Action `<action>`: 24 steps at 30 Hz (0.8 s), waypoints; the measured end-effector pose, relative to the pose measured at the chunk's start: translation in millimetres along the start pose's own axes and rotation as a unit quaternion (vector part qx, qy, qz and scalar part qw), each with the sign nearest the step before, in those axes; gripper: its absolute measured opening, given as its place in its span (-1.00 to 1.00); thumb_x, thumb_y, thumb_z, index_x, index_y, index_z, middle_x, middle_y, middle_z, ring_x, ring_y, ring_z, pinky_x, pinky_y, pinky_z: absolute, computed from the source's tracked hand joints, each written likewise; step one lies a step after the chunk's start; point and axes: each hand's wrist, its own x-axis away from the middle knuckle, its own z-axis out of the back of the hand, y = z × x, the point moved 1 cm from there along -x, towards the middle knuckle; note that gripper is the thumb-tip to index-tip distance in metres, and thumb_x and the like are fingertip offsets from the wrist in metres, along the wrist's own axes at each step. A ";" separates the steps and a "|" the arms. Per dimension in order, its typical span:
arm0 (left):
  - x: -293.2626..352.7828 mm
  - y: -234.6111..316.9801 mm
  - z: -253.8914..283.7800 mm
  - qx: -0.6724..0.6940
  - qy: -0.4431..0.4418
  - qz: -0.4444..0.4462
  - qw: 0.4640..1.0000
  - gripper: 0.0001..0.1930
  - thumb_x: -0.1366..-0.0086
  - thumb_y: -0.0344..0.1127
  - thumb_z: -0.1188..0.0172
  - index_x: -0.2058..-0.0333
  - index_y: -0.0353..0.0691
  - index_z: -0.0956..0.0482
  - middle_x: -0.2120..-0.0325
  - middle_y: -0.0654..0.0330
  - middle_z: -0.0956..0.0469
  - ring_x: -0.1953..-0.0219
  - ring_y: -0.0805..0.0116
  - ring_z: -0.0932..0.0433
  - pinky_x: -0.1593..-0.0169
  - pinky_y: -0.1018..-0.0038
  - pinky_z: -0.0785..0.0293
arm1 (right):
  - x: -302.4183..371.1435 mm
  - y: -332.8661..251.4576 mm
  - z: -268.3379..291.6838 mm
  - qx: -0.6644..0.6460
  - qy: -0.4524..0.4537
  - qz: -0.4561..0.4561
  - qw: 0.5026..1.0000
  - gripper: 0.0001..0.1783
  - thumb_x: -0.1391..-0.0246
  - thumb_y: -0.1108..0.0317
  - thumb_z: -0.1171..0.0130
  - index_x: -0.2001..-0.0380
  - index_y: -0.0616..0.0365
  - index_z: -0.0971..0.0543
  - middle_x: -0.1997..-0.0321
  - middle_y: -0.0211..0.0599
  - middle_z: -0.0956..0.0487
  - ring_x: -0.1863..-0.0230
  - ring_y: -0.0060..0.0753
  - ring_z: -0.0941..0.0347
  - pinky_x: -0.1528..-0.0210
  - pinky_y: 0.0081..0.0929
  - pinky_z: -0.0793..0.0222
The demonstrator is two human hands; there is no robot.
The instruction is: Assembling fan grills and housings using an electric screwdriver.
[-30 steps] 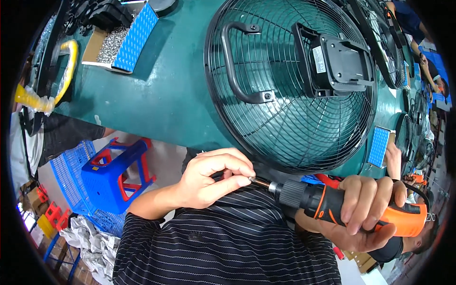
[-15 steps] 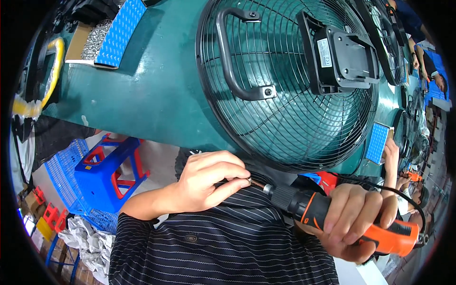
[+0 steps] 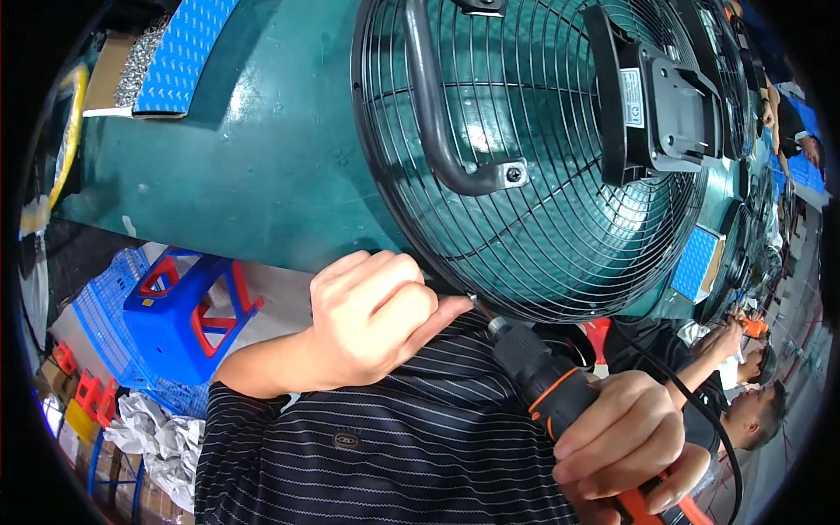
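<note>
My right hand [image 3: 621,437] is wrapped round a black and orange electric screwdriver [image 3: 542,372], its bit pointing up and left toward the fan's near rim. My left hand [image 3: 372,319] has its fingers curled, with thumb and forefinger reaching to a small silvery screw [image 3: 473,299] at the bit's tip. The fingers partly hide the screw. Beyond both hands lies a large black fan [image 3: 357,96] with a wire grille, a curved tube handle [image 3: 427,105] and a black mounting block [image 3: 678,114]. A dark fastener [image 3: 514,174] sits in the handle's near end.
A green table [image 3: 289,157] carries a blue-sided box of small metal parts [image 3: 140,66] at far left and another blue box [image 3: 697,262] at right. A blue and red stool [image 3: 179,315] stands below left. The screwdriver's black cable [image 3: 700,398] trails right, near a co-worker [image 3: 744,411].
Both hands have shifted: the left up toward the fan's rim, the screwdriver tilting steeper and its handle lower. The view has moved, so the fan appears closer. A co-worker's hand has left the right-hand box.
</note>
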 end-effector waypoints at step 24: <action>-0.8 -12.1 5.7 0.032 -0.002 0.035 0.999 -0.57 0.19 -0.32 -0.55 0.65 -0.13 -0.33 0.71 0.31 -0.30 0.74 0.36 -0.30 0.66 0.44 -0.12 | -25.8 13.2 -13.8 0.029 -0.056 -0.089 0.994 -0.55 -0.12 0.38 -0.28 -0.03 0.13 -0.36 0.43 -0.27 -0.46 0.54 -0.37 -0.48 0.57 -0.51 -0.51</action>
